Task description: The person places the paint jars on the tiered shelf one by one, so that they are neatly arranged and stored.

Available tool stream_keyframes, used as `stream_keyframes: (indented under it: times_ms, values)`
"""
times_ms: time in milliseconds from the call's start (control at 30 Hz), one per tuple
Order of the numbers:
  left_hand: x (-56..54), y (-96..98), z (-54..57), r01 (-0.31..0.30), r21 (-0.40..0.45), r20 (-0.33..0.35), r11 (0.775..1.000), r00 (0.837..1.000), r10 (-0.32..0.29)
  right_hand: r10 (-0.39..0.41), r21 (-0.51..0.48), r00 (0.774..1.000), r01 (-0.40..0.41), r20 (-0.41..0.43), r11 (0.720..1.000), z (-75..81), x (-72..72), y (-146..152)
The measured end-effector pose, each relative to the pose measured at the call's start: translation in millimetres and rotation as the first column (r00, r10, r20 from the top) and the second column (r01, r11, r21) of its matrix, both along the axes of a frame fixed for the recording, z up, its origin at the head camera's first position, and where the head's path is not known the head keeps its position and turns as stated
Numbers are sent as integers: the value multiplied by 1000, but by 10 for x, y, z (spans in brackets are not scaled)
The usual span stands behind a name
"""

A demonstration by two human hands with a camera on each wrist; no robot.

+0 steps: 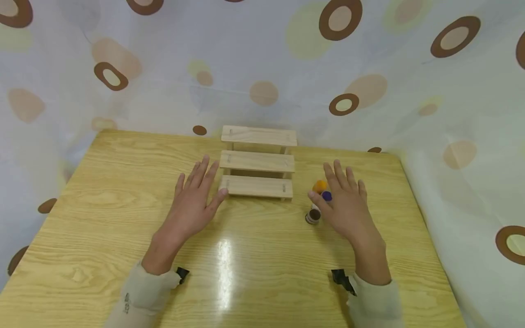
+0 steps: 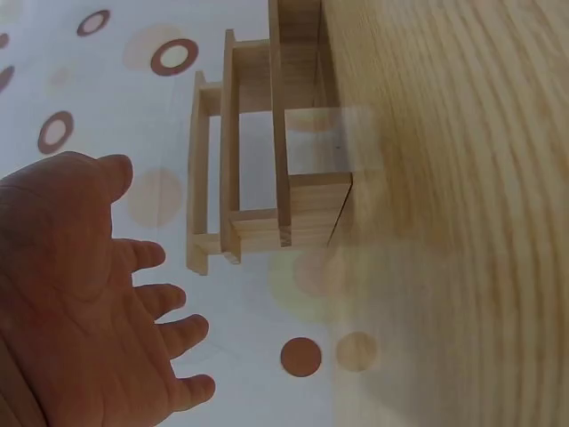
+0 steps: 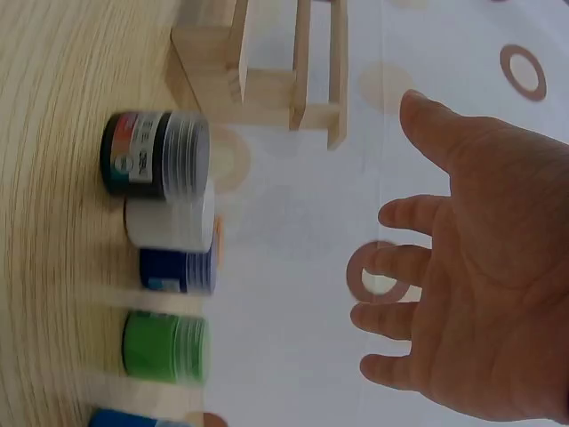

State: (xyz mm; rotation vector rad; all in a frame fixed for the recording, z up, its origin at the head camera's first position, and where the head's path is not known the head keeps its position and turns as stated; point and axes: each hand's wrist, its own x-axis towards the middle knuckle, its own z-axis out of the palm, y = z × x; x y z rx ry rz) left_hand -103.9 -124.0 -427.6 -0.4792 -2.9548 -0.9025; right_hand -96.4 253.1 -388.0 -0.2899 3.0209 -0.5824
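Note:
A three-step wooden stand is at the back middle of the table, between both hands. My left hand hovers by its left side, fingers spread and holding nothing. On the other side my right hand is held out above several small paint jars, with nothing in its grasp. The right wrist view has a dark jar, a white jar, a dark blue jar, a green jar and a blue jar. An orange jar shows beyond the right thumb; the hand hides part of the group.
The light wood table carries the stand and jars. A white curtain with brown ring patterns hangs behind the table and along its right side. Black pieces stick out at the cuffs.

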Motion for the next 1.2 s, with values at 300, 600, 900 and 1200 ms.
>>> stream_keyframes:
  times_ms: [300,600,900,1200]
  values:
    - [-79,31,-41,1,382,105,924,994,-45,-67,-165,997,72,41,984,-115,-111,377]
    - [-121,124,-196,-107,652,219,751,974,-51,-98,-167,984,124,152,978,-156,-170,510]
    - [-168,117,-375,-187,697,278,692,960,-21,-53,-186,981,88,186,979,-140,-173,615]
    - [-200,109,-477,-197,698,308,689,950,-40,15,-235,985,25,169,972,-319,-190,678]
